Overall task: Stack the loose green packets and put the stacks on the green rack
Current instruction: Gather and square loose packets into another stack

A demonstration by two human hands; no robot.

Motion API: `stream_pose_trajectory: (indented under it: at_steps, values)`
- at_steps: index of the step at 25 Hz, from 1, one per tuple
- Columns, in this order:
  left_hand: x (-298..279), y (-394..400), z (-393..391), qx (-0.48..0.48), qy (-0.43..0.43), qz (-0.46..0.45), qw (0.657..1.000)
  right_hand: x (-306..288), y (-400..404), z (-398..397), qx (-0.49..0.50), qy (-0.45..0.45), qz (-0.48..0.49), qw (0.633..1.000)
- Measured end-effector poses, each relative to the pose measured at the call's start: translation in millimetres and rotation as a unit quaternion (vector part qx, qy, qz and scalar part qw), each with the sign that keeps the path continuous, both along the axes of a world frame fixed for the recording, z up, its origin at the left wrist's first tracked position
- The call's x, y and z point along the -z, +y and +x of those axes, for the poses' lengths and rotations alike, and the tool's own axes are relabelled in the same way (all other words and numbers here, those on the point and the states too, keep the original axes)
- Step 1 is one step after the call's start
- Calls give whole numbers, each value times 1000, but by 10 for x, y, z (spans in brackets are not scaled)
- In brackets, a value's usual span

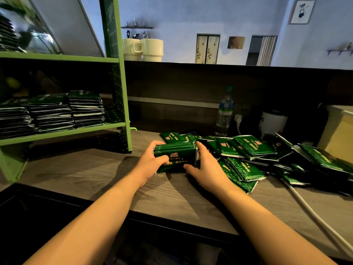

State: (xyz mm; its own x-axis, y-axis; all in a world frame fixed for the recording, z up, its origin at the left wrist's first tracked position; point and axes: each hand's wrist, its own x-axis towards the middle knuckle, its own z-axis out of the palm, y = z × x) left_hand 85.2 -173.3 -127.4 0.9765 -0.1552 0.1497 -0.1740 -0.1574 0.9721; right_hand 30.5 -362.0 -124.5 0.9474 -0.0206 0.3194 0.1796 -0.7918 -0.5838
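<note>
A stack of green packets (177,154) stands on edge on the wooden counter, squeezed between both hands. My left hand (150,161) grips its left side, thumb across the front. My right hand (204,165) presses its right side, thumb low on the front. Several loose green packets (252,150) lie scattered in a heap to the right. The green rack (63,131) stands at the left, and its lower shelf holds three stacks of packets (53,111).
A water bottle (224,113), a plug and a white jar (272,122) stand against the dark back panel. A yellow box (338,134) sits far right. A white cable (313,213) runs across the counter's right side. Two cream mugs (143,49) sit on the ledge above.
</note>
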Motion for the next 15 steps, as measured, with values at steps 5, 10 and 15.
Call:
stream_pose_trajectory:
  at_steps: [5, 10, 15]
  values:
    - [22, -13, 41, 3, 10, 12, 1000, -57, 50, 99, -8, 37, -17, 999]
    - [-36, 76, 127, -154, 37, -17, 987, -167, 127, 168, -8, 46, -2, 999]
    - [-2, 519, 224, -184, 5, 61, 981, -223, 255, 639, 47, 39, -43, 997]
